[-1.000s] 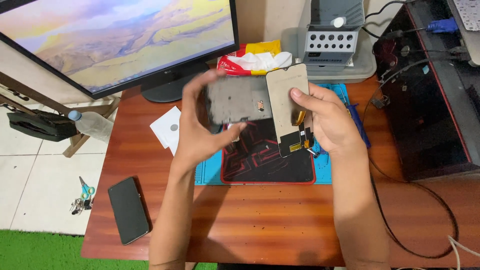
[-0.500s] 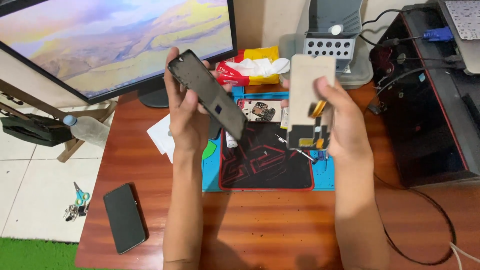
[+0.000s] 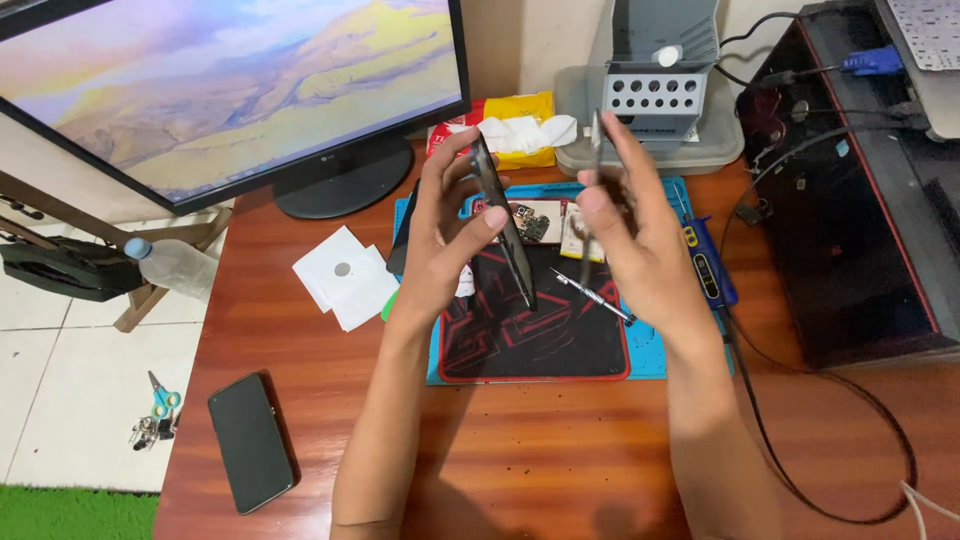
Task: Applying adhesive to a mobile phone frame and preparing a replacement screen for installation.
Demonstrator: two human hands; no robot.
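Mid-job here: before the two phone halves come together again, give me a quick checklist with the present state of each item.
1. Left hand grips the phone body, held edge-on above the mat: ok.
2. Right hand grips the thin panel, also edge-on: ok.
3. The two halves are apart, gap visible between them: ok.
4. Cable between the halves free and unpinched: cannot tell, hidden by the right hand.
5. Work mat below the hands free of tools: not ok, a screwdriver lies on it.
6. Small loose parts kept together at the mat's back edge: ok.
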